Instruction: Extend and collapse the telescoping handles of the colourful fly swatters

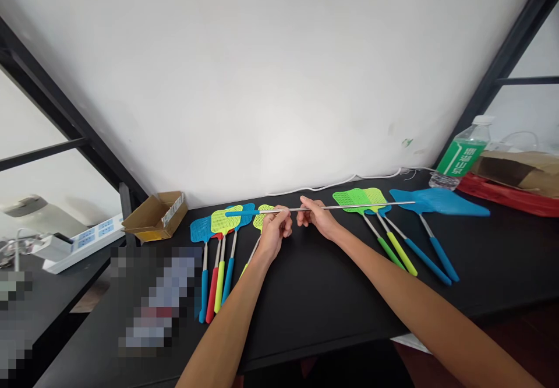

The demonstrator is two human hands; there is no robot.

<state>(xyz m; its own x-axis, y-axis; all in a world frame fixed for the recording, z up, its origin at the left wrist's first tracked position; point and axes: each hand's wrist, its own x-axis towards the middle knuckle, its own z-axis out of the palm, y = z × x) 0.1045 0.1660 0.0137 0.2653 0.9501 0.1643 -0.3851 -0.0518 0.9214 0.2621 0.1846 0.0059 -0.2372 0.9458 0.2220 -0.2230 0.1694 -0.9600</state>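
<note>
A blue fly swatter (458,201) is held level above the black table, its long metal shaft stretched out and its blue handle pointing left. My left hand (276,228) has its fingers closed around the shaft near the handle. My right hand (318,216) pinches the shaft a little further right. Left of my hands lie several fly swatters, including a yellow-green one (227,220), a blue one (201,229) and a red-handled one (212,286). My left hand partly hides another yellow-green swatter (261,218). To the right are a green swatter (353,198) and others in yellow-green and blue.
An opened cardboard box (152,219) stands at the left by the white wall (279,85). A white power strip (87,242) lies further left. At the right are a bottle with a green label (462,155) and a red bag (506,196). A white cable (314,189) runs along the wall.
</note>
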